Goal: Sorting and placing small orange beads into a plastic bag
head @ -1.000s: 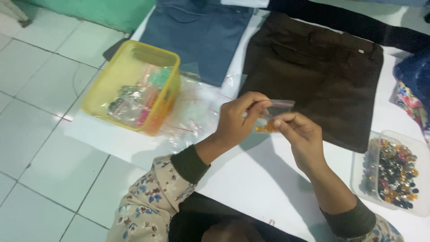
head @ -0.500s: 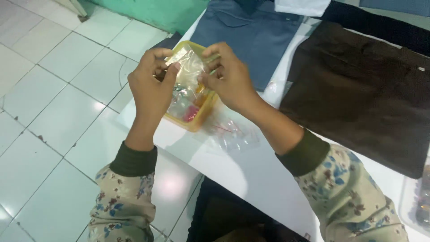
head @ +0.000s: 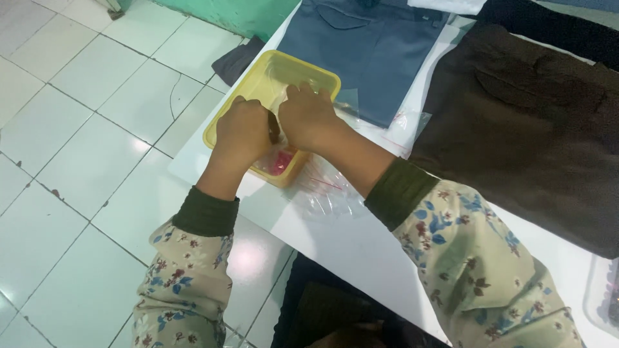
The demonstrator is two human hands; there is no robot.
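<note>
A yellow plastic tray (head: 227, 122) stands at the left edge of the white table (head: 351, 248). Small clear bags lie in it, one with something pink (head: 280, 162). My left hand (head: 242, 132) and my right hand (head: 309, 116) are pressed side by side down into the tray, backs up and fingers curled under. What the fingers hold is hidden. Both sleeves are floral over dark green cuffs.
Empty clear plastic bags (head: 325, 190) lie on the table beside the tray. A blue garment (head: 371, 48) and a dark brown garment (head: 535, 129) are spread flat behind it. A clear container (head: 603, 296) sits at the right edge. White floor tiles (head: 84, 129) lie to the left.
Both hands held a small clear bag up in the air, carried it left over the tray, and have now gone down into the tray. The bag is no longer visible.
</note>
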